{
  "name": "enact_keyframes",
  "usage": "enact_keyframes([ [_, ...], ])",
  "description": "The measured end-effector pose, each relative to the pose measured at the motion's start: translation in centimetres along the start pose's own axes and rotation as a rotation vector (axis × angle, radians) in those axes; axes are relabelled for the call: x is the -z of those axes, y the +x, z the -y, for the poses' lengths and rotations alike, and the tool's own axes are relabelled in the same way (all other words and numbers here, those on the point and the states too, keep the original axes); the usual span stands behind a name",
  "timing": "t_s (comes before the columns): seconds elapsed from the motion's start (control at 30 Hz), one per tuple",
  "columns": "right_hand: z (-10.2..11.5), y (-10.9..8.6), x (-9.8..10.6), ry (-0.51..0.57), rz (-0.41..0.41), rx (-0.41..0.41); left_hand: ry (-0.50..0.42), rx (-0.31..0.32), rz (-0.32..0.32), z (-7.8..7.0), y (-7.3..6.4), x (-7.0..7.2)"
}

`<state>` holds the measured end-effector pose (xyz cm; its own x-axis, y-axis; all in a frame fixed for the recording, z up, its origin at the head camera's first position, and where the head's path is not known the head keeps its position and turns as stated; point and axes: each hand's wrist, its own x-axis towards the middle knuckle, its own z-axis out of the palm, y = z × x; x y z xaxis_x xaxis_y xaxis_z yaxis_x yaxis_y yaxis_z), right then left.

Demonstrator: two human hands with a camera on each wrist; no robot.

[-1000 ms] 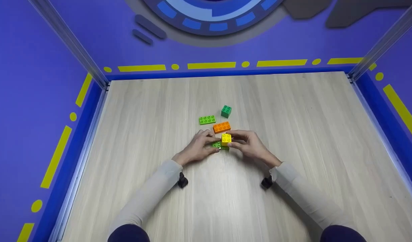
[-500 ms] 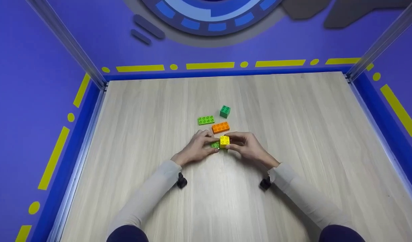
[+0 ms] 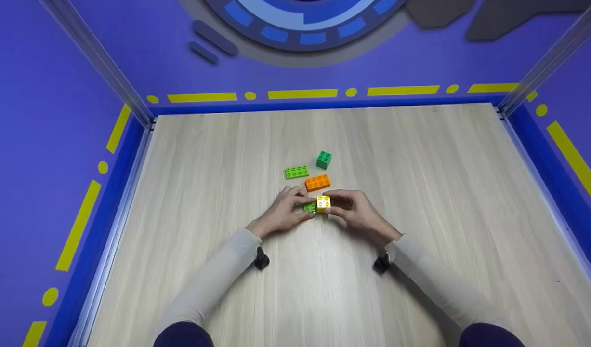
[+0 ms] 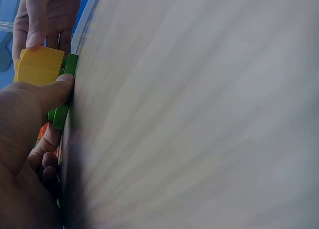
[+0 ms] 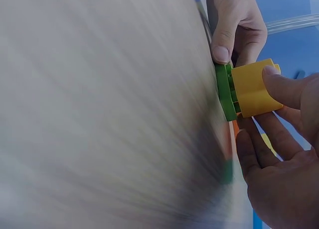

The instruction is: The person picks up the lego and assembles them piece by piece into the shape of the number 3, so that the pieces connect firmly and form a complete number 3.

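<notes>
My left hand pinches the left end of a flat light-green toy brick between thumb and fingers, low at the tabletop. Over that brick's right end stands a square yellow toy brick, its studs up. My right hand holds the yellow brick between thumb and fingers. In the right wrist view, green studs show in a narrow gap below the yellow brick, which looks slightly tilted. The left wrist view shows my left thumb against the edge of the green brick.
Just beyond my hands lies an orange brick. Behind it are another flat light-green brick and a dark-green square brick. Blue-purple panels border the wooden table at the back and sides.
My right hand has brought the yellow brick slightly down and nearer to me over the light-green brick. My left hand has kept its hold. The other bricks have stayed put.
</notes>
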<state>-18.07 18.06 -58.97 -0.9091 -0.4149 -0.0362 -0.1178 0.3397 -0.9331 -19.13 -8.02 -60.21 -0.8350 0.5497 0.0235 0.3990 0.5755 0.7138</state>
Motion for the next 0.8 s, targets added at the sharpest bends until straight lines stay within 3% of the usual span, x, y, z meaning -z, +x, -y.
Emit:
enact_keyframes([
  [0.8,-0.13,0.07,0.29,-0.056,0.041,0.094,0.001,0.003,-0.001,0.11,0.26,-0.11],
])
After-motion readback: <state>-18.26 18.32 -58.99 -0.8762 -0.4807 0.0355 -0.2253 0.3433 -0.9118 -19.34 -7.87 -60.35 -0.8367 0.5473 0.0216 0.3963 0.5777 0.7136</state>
